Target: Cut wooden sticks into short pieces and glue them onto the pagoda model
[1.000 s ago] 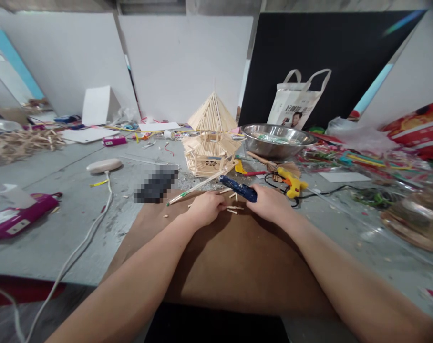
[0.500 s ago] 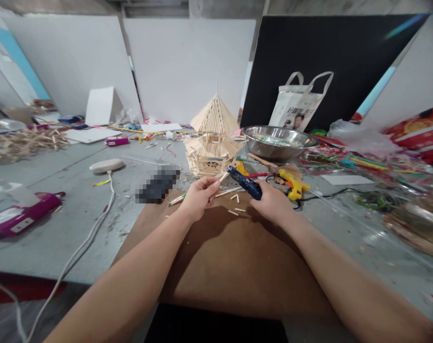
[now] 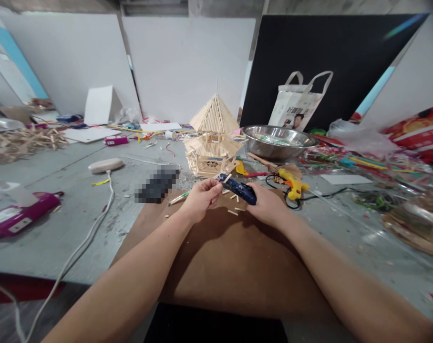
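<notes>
My right hand [image 3: 267,206] grips a dark blue glue gun [image 3: 238,187], its nozzle pointing left. My left hand [image 3: 200,199] pinches a short wooden stick [image 3: 227,178] and holds its end against the gun's tip. Both hands hover above a brown board [image 3: 234,257] with several small stick pieces [image 3: 234,211] scattered on it. Just behind the hands stands a model pavilion [image 3: 212,140] built of thin wooden sticks, with a pointed roof.
A yellow glue gun [image 3: 291,184] with a black cord lies right of the hands. Behind it sits a steel bowl [image 3: 278,141] and a white tote bag [image 3: 299,103]. A blurred dark object [image 3: 156,184], a white cable [image 3: 91,228] and a magenta pack [image 3: 18,214] lie left.
My left hand picked a short stick off the board and lifted it. The right hand raised the blue glue gun, then lowered its tip to meet the stick.
</notes>
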Motion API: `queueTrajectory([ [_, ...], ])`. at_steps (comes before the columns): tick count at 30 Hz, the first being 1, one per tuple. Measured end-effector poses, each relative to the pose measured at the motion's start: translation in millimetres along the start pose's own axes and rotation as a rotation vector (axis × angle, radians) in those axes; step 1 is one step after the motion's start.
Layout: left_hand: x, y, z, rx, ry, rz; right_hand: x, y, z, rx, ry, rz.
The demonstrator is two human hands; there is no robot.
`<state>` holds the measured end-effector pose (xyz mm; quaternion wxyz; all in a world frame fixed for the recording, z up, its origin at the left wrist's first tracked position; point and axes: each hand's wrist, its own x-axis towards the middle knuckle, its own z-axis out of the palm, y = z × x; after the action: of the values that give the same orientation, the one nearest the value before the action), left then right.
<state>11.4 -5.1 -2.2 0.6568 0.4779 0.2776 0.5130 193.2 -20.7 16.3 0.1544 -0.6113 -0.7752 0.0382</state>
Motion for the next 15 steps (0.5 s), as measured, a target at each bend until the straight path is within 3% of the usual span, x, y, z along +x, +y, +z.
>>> queueTrajectory([
  [15,-0.9,-2.3,2.9,0.025,-0.044,-0.004,-4.4,-6.0,-0.5,-0.039,-0.002,-0.006],
])
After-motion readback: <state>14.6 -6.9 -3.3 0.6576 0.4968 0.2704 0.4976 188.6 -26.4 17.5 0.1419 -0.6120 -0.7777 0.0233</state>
